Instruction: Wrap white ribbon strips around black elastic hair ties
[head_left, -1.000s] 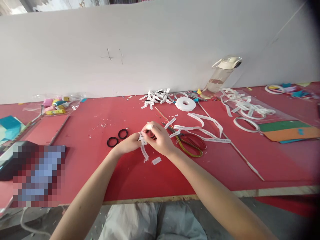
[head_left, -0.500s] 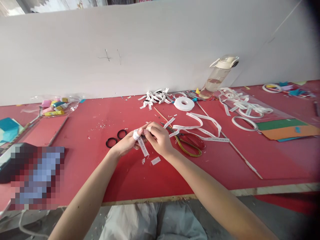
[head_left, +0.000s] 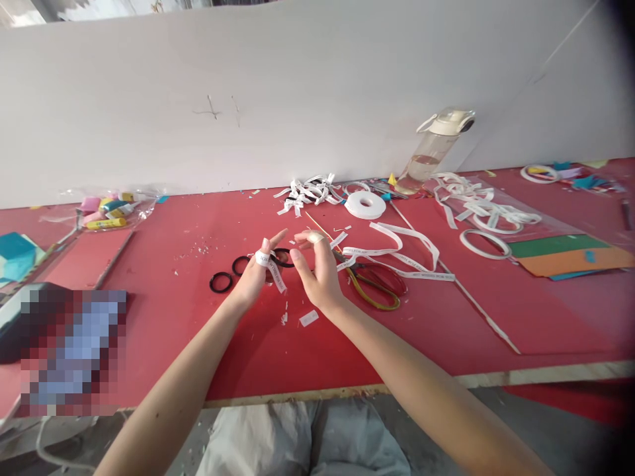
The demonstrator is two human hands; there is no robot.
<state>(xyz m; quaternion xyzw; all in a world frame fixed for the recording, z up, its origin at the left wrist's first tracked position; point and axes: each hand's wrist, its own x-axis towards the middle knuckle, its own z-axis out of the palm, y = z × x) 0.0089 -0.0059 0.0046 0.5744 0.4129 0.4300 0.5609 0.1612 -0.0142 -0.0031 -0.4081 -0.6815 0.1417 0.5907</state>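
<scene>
Hovering above the red table (head_left: pixel 173 330), the left hand (head_left: pixel 255 277) has a printed ribbon strip (head_left: pixel 272 268) looped round a fingertip, tail slanting down-right toward the right hand (head_left: pixel 317 271), spread and holding nothing; a black ring (head_left: pixel 284 258) sits between them.

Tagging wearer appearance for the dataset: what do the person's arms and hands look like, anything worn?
Both forearms are bare, no sleeves, gloves or watch in view. The right hand has a pale band, like tape or a plaster, around one finger near its tip. The left hand has a white printed ribbon strip looped around a finger.
</scene>
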